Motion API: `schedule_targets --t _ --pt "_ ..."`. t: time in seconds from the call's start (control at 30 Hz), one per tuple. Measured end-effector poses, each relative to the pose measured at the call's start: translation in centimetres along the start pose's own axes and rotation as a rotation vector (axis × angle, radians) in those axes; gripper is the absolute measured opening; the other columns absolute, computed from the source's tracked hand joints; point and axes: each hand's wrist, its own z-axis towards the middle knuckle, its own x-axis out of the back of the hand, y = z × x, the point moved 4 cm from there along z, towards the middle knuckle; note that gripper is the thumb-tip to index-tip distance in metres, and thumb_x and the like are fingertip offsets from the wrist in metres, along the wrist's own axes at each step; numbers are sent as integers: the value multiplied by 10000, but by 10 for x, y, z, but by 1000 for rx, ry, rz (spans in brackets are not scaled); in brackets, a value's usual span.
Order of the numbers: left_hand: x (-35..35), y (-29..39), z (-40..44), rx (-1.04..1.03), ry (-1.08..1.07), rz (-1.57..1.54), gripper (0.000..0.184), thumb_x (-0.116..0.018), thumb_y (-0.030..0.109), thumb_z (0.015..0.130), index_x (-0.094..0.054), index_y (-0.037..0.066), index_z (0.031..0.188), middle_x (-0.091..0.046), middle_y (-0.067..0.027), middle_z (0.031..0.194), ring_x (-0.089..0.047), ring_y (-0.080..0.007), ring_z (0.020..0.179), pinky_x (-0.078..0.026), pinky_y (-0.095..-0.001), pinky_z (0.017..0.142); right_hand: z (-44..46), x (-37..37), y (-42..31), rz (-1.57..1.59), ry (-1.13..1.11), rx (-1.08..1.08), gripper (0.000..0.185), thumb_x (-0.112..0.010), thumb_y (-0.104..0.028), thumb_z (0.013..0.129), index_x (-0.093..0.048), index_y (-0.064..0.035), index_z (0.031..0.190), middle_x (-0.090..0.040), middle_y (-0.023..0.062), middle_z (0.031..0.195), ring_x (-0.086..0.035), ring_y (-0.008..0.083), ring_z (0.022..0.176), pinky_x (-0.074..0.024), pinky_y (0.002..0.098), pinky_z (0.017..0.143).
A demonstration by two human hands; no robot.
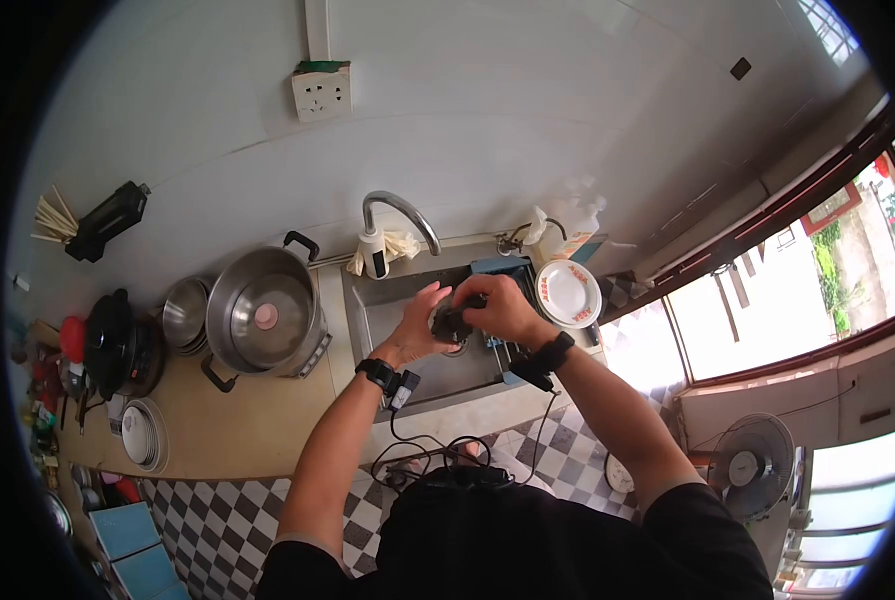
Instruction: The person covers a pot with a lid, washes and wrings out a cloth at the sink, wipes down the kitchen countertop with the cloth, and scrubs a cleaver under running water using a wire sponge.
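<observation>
Over the sink (368,330), my left hand (415,330) curls around a small object whose kind I cannot make out; my fingers hide most of it. My right hand (503,308) pinches a dark, rough-looking piece (452,322) against it, like a scrubbing pad, though its kind is not clear. Both hands meet close together above the basin. A curved metal faucet (408,210) rises just behind them. To the right of my right hand, a white plate with orange-red marks (569,293) leans at the sink's edge, near a blue rack (503,266).
Left of the sink stands a large steel pot (265,310) with black handles, beside stacked metal bowls (185,315) and a black cooker (118,340). White bowls (142,437) sit near the counter's front edge. A clear plastic bottle (580,228) is behind the plate. Cables (448,455) hang before me.
</observation>
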Motion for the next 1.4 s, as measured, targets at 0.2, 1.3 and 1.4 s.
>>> schedule_targets --t 0.2,1.3,1.4 --pt "-53 -36 -6 483 -128 -712 550 -840 179 767 -624 55 1258 -711 -96 1086 -666 -213 1041 -518 -342 927 0 38 18 608 147 -120 167 -640 69 872 -632 -27 1008 -672 28 1072 -634 109 1001 -510 261 889" --pt "-66 -113 -42 -33 110 300 835 -917 108 671 -281 71 1210 -301 -285 1544 -527 -446 1306 -509 -497 1066 -43 -193 226 1660 -682 -939 200 -690 -98 863 -629 -9 1031 -641 47 881 -559 114 651 -462 263 516" --pt "-59 -117 -32 -142 121 344 852 -951 171 636 -302 85 1180 -421 -286 1464 -574 -446 1247 -564 -484 993 -37 -190 222 1733 -858 -862 183 -680 -165 883 -627 -21 983 -604 17 821 -489 81 584 -400 226 483"
